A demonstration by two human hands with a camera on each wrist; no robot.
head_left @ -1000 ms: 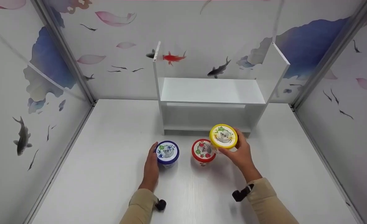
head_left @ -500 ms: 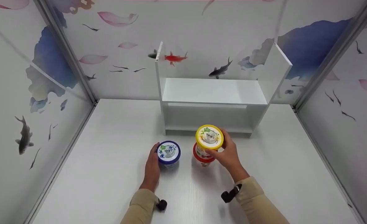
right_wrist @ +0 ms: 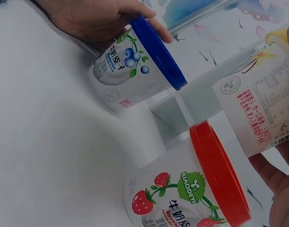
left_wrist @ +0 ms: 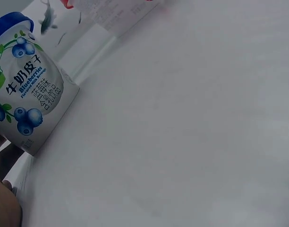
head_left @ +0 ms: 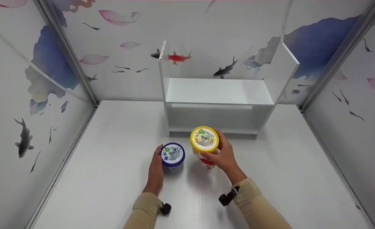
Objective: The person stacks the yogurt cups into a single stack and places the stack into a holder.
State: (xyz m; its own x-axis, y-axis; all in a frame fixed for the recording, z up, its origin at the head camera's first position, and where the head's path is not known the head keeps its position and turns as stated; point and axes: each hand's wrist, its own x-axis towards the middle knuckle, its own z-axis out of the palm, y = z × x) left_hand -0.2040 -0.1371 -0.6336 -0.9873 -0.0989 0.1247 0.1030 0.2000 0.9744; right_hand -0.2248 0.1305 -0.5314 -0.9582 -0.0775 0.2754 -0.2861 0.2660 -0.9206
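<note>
My right hand (head_left: 218, 152) grips a yellow-lidded cup (head_left: 204, 139) from its right side and holds it over a red-lidded strawberry cup (head_left: 207, 162), which it mostly hides in the head view. In the right wrist view the yellow cup (right_wrist: 262, 104) hangs a little above the red lid (right_wrist: 219, 179), with a small gap between them. My left hand (head_left: 157, 160) holds a blue-lidded blueberry cup (head_left: 173, 154) from its left side; that cup stands on the white table (head_left: 111, 165). The blueberry cup (left_wrist: 26, 94) fills the upper left of the left wrist view.
A white two-level shelf (head_left: 216, 92) stands against the back wall just behind the cups, both levels bare. Walls papered with fish and petals close in the table on the left, back and right.
My right hand has carried the yellow-lidded cup leftward, from beside the red-lidded cup to over it. The left hand and the blue-lidded cup have stayed in place.
</note>
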